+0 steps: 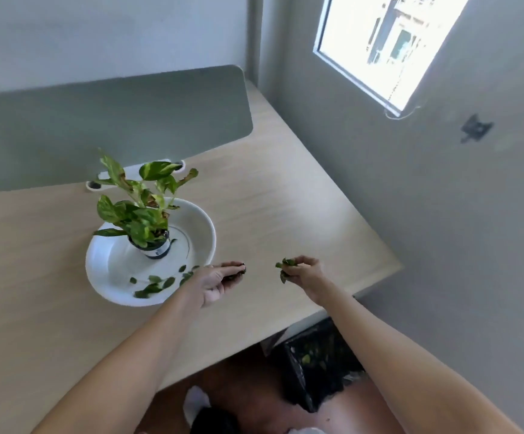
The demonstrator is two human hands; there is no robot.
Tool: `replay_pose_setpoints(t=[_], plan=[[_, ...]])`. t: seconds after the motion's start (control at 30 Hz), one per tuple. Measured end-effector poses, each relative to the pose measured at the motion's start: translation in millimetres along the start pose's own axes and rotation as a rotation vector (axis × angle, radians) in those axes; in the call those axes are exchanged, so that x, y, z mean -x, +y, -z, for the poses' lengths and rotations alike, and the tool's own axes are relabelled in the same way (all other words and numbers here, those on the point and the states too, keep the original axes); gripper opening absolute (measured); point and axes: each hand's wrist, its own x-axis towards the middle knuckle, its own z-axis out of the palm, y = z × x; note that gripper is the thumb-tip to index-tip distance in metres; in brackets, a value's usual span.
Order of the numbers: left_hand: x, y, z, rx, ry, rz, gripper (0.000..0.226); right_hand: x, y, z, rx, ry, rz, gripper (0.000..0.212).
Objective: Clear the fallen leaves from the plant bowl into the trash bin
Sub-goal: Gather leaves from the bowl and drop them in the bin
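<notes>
Several fallen leaves [157, 285] lie in the plant bowl [104, 270]. Just beside it, the left hand [220, 281] cups dark bits, the right hand [301, 272] pinches leaves, likely bound for the trash bin [320, 364].

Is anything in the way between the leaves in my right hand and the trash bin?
Nothing visible blocks it. The right hand holds its leaves over the desk near its front edge. The trash bin sits open on the floor below that edge, though the right forearm partly hides it.
</notes>
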Motion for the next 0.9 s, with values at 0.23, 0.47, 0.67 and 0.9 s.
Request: replay_pose_setpoints(t=[0.23, 0.47, 0.67, 0.9], plan=[[-5, -117, -129, -0.191, -0.141, 0.125, 0.042, 35, 25, 163, -0.053, 0.215, 0.0, 0.025], [-29, -227, -163, -0.3, -0.035, 0.315, 0.014, 31, 102, 245, -0.043, 0.338, -0.158, 0.018], [-112, -287, -149, -0.329, 0.104, 0.352, 0.014, -17, 178, 271, -0.027, 0.434, -0.291, 0.013], [-187, -330, -126, -0.416, 0.058, 0.458, 0.059, -79, 246, 287, -0.049, 0.447, -0.406, 0.035]])
